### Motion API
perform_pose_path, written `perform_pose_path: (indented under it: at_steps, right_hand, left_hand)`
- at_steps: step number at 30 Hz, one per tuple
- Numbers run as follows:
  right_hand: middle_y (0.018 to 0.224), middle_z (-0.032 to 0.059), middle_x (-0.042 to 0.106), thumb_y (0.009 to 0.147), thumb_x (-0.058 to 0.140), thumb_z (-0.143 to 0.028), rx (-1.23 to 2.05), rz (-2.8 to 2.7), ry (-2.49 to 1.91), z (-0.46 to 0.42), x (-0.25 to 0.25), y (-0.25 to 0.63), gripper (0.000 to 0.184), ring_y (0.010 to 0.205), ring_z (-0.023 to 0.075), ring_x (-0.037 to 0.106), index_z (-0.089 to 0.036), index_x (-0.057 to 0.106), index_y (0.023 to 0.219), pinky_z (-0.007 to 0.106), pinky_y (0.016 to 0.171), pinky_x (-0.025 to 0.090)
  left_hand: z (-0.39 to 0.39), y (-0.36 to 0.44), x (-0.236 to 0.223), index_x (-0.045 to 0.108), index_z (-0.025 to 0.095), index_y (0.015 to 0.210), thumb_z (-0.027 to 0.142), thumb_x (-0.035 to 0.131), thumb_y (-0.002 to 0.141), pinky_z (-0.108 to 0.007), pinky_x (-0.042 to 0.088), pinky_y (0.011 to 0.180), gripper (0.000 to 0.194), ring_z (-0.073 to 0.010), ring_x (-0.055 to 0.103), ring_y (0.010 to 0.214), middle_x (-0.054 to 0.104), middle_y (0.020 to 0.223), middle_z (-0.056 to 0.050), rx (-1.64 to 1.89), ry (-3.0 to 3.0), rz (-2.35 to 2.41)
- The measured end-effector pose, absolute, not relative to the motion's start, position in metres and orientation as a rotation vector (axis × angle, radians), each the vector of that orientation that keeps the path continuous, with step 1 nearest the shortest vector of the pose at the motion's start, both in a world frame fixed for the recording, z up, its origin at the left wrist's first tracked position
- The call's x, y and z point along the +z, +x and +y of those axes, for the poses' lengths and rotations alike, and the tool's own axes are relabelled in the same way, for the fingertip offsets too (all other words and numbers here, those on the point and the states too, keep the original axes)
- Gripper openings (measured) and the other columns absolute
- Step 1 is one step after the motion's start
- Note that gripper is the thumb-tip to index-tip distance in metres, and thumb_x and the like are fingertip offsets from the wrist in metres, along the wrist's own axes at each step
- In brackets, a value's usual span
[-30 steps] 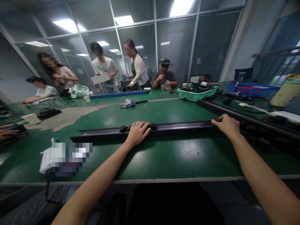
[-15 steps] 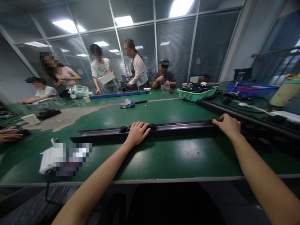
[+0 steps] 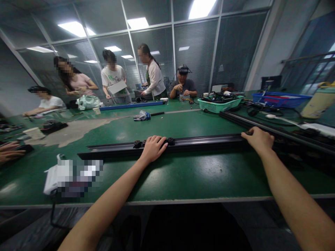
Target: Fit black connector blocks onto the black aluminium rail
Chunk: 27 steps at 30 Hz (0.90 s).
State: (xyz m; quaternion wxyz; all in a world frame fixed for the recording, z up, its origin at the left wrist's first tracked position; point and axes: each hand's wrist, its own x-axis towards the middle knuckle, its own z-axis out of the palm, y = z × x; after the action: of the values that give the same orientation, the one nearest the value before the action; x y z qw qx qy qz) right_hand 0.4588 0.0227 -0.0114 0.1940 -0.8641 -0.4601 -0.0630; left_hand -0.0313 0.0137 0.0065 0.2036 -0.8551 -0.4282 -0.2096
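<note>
A long black metal rail (image 3: pixel 209 140) with a shiny inner channel lies across the green table in front of me. My left hand (image 3: pixel 152 149) rests over its middle, fingers curled over the rail and against black wheel-like parts (image 3: pixel 171 141). More of these parts show just left of the fingers. At the rail's right end, my right hand (image 3: pixel 259 138) is closed in a pinch, thumb and index finger together. A small dark piece shows at those fingertips, too hidden to name.
A second black rail (image 3: pixel 274 130) slants along the right. Behind stand a green basket (image 3: pixel 220 106) of cables and a blue basket (image 3: pixel 285 101). A white adapter (image 3: pixel 53 177) lies front left. Another person's hands (image 3: pixel 10 151) are at the left edge; several people work across the table.
My right hand has shifted a little to the right at the rail's end. My left hand and the rail stay where they were. Two people standing at the back have moved slightly.
</note>
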Motion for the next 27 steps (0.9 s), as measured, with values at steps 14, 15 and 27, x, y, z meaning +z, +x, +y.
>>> perform_pose_path:
  at_steps: [14, 15, 27]
  right_hand:
    - [0.106, 0.0161, 0.068, 0.083, 0.054, -0.056, -0.161, -1.227, -2.432, 0.024, -0.015, 0.47, 0.042, 0.098, 0.0304, 0.059, -0.023, 0.064, 0.107, 0.04, 0.081, 0.035]
    - [0.106, 0.0161, 0.068, 0.083, 0.054, -0.056, -0.161, -1.218, -2.439, 0.025, -0.015, 0.471, 0.042, 0.099, 0.0303, 0.059, -0.023, 0.064, 0.107, 0.04, 0.081, 0.035]
    - [0.108, 0.0177, 0.068, 0.083, 0.056, -0.056, -0.155, -1.164, -2.441, 0.025, -0.016, 0.475, 0.042, 0.099, 0.0316, 0.059, -0.023, 0.065, 0.106, 0.041, 0.083, 0.035]
  left_hand:
    - [0.013, -0.031, 0.007, 0.057, 0.022, 0.127, 0.045, 0.033, 0.102, -0.041, 0.038, 0.096, 0.042, -0.0246, 0.053, 0.11, 0.063, 0.116, -0.01, -0.6, -2.397, -1.202]
    - [0.013, -0.031, 0.006, 0.057, 0.022, 0.127, 0.045, 0.033, 0.102, -0.041, 0.038, 0.096, 0.042, -0.0245, 0.053, 0.11, 0.063, 0.115, -0.01, -0.596, -2.394, -1.201]
    - [0.015, -0.033, 0.005, 0.056, 0.022, 0.128, 0.044, 0.032, 0.102, -0.041, 0.038, 0.096, 0.041, -0.0246, 0.053, 0.11, 0.063, 0.116, -0.01, -0.597, -2.395, -1.188]
